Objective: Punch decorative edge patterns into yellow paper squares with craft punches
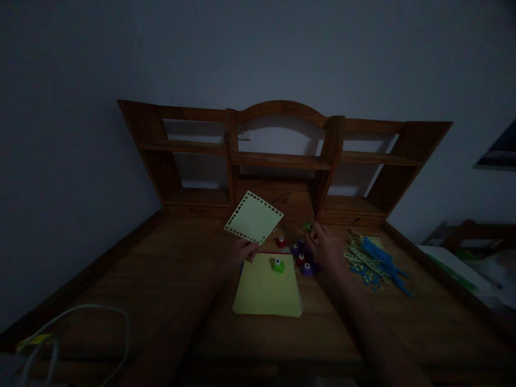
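Observation:
My left hand (243, 250) pinches the lower corner of a pale green paper sheet (254, 217) whose edges are punched with small shapes, holding it up above the desk. My right hand (325, 248) is closed around a small green craft punch (308, 227) at its fingertips. Below lies a stack of yellow paper sheets (266, 293) with another green punch (277, 265) sitting on its top edge. Red and purple punches (301, 259) cluster between the stack and my right hand.
A pile of blue and yellow punched paper strips (373, 259) lies to the right. A wooden shelf hutch (282, 158) stands at the back of the wooden desk (161, 279). A white cable (80, 322) loops at the front left. The scene is dim.

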Available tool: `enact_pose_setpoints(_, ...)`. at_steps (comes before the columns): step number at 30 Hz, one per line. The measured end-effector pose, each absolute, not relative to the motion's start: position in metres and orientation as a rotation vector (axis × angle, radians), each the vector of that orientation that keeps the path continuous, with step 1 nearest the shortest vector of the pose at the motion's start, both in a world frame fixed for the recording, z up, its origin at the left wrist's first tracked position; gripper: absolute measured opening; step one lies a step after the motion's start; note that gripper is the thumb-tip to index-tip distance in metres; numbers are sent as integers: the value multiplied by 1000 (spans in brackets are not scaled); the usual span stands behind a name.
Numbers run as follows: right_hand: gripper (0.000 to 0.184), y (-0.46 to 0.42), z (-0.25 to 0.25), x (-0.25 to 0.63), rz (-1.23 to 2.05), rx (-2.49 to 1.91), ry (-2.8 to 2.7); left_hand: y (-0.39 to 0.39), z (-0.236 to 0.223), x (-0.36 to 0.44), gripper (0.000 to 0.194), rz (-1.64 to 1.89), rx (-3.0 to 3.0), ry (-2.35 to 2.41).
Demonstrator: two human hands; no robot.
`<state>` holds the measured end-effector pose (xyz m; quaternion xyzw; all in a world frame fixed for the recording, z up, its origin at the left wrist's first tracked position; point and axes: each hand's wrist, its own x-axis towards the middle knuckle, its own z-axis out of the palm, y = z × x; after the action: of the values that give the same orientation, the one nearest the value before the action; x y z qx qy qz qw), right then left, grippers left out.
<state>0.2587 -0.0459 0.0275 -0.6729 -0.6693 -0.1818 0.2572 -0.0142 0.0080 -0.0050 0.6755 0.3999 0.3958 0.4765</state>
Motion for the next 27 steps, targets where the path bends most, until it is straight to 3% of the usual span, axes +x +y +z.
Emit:
enact_pose_setpoints(5, 32, -40, 21, 286, -356, -2039, -1819, 8, -6, -14, 27, 951, 1596, 983)
enact_pose_setpoints(13, 18, -35, 9, 288, -149, -2027, -1924, 9, -4, -16, 27, 976, 1575, 957)
enact_pose_setpoints(23, 20, -30, 3, 289, -90, -2001, -1960, 6, 1, -15, 39, 968, 1611, 979)
enact_pose_setpoints(27, 33, -28, 2, 289, -55, -1939, -1938, 8, -2, -15, 43, 950, 1623, 983)
